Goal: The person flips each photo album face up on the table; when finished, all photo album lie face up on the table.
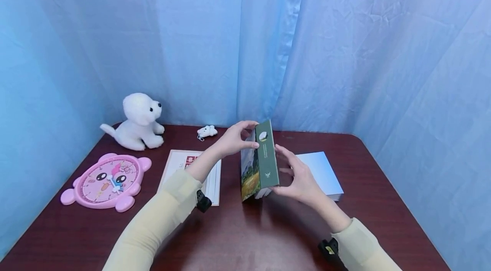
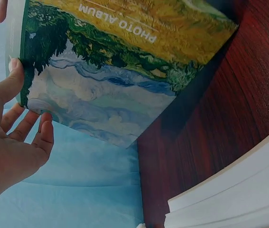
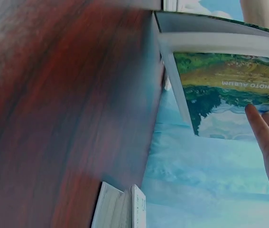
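Between my two hands a photo album (image 1: 267, 158) is held tilted, its green spine facing up and its covers spread apart. Its painted cover, with the words PHOTO ALBUM, fills much of the left wrist view (image 2: 110, 85). My left hand (image 1: 232, 139) pinches the far end of the spine, thumb on the spine and fingers at the album's edge. On the other side, my right hand (image 1: 301, 179) holds the album, its fingers against the opposite cover (image 3: 219, 107) and its thumb by the near spine end. Part of that thumb is hidden.
A thick blue-and-white book (image 1: 320, 173) lies right of the album. To the left lies a white book with red squares (image 1: 174, 166), partly under my left arm. Further left are a pink clock (image 1: 107, 181), a white plush dog (image 1: 134, 126) and a small white plush (image 1: 207, 131).
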Tool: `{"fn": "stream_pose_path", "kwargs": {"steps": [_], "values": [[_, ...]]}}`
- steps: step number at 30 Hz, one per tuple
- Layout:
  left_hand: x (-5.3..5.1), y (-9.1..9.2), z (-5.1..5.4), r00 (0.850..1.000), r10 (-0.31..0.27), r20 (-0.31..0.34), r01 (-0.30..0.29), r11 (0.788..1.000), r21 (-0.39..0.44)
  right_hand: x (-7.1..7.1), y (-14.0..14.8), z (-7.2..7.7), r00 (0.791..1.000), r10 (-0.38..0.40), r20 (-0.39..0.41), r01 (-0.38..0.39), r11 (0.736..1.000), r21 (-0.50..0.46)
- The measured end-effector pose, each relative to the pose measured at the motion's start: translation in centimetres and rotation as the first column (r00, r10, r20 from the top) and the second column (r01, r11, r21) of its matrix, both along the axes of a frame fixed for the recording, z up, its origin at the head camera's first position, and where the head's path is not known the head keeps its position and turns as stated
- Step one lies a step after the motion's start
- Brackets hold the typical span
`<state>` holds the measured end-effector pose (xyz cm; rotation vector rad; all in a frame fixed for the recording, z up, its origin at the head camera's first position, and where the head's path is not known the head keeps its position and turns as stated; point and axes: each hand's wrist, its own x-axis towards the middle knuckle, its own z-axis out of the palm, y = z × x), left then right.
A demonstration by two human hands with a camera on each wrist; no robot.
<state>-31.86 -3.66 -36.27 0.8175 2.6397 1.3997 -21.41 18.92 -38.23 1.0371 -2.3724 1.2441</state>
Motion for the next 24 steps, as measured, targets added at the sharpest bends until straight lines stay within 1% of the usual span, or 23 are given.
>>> {"fn": "stream_pose_path", "kwargs": {"steps": [3, 6, 8, 12, 15, 19, 24], "values": [[0.2, 0.0, 0.3, 1.000, 0.006, -0.001, -0.006, 0.999, 0.041, 0.8, -0.3, 1.0, 1.000, -0.002, 0.013, 0.002, 1.000, -0.006], [0.4, -0.1, 0.4, 1.000, 0.015, -0.012, -0.014, 0.995, 0.094, 1.0, -0.4, 1.2, 0.999, -0.011, 0.030, 0.012, 1.000, -0.011], [0.5, -0.1, 0.5, 1.000, 0.016, -0.008, -0.015, 0.990, 0.143, 0.9, -0.5, 1.1, 1.000, -0.003, 0.024, 0.003, 1.000, -0.019], [0.9, 0.0, 0.6, 1.000, -0.003, 0.013, 0.000, 0.968, 0.252, 0.4, -0.4, 0.3, 1.000, 0.021, -0.001, -0.021, 0.999, -0.035], [1.1, 0.1, 0.8, 1.000, -0.023, 0.018, 0.016, 0.953, 0.302, -0.4, -0.2, -0.8, 1.000, 0.006, -0.031, -0.006, 1.000, -0.008], [1.5, 0.0, 1.0, 0.999, -0.036, 0.038, 0.022, 0.945, 0.326, -1.2, 0.1, -1.9, 0.998, -0.031, -0.046, 0.033, 0.999, 0.031], [1.9, 0.0, 1.2, 0.996, -0.025, 0.086, -0.003, 0.948, 0.319, -1.3, 0.1, -2.5, 0.998, -0.044, -0.036, 0.047, 0.996, 0.078]]}}
